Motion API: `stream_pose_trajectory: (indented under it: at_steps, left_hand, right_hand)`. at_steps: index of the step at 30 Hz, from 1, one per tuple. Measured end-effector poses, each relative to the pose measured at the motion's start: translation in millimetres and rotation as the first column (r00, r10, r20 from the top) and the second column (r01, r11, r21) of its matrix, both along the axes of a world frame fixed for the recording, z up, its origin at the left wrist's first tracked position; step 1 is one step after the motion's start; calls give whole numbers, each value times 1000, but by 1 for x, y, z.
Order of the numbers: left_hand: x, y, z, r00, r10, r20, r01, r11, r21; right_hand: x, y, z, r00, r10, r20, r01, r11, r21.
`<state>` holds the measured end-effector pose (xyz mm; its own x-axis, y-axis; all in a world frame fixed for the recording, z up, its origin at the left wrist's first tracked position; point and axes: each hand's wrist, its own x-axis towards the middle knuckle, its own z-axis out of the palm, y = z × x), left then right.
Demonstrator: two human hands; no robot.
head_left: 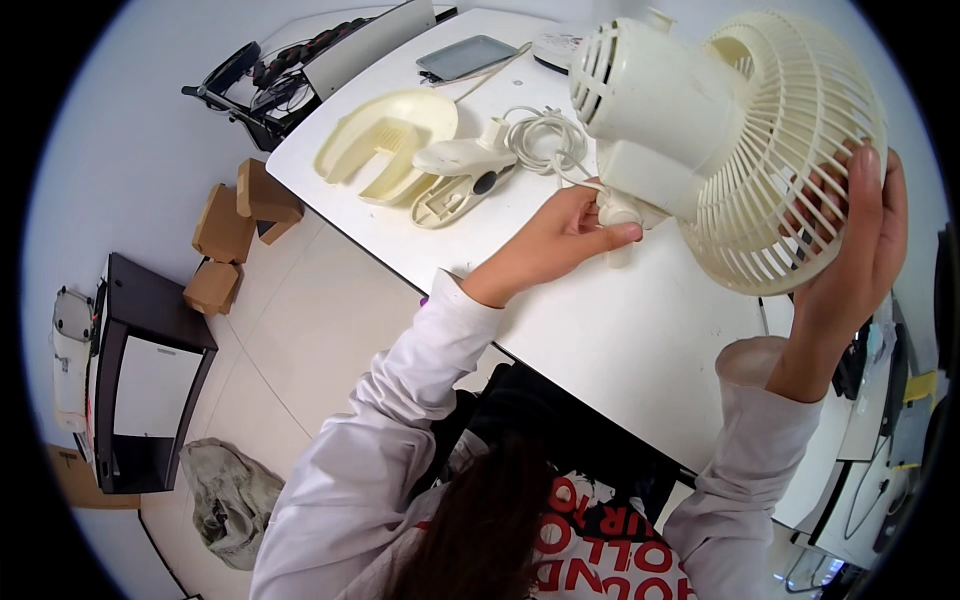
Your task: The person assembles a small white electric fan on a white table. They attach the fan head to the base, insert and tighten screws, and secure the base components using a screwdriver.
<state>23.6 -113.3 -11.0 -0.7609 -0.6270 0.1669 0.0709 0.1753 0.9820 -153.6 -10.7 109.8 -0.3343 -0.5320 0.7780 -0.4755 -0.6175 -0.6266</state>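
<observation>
Fan [700, 130] held up above table [620, 340], upper right of frame, grille turned right. Left hand [560, 235] at frame centre, fingers pinched shut on fan's neck stub [620, 215] below motor housing. Right hand [860, 240] at right edge, palm spread open and pressed flat against grille [790, 150]. Cord [545, 140] coiled on table behind left hand. Base shell [385, 140] and clip part [465, 175] laid upper left of centre. Boxes [240, 225] seen on floor, left.
</observation>
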Motion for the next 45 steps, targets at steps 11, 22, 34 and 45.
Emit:
stream_pose_trajectory:
  at_steps: [11, 22, 34, 45]
  left_hand:
    - [-16, 0, -4, 978, 193, -84, -210, 907, -366]
    - [64, -9, 29, 531, 831, -164, -197, -67, -978]
    - [112, -18, 11, 587, 799, 133, -200, 302, -932]
    - [106, 7, 23, 626, 780, 3, -386, 313, -868]
  right_hand:
    - [-12, 4, 4, 989, 2, 150, 7, 998, -60]
    - [-29, 4, 8, 987, -148, 57, 156, 968, -196]
    - [-37, 5, 13, 995, -97, 36, 103, 963, -248]
    - [-36, -28, -22, 995, 12, 100, 5, 986, -165]
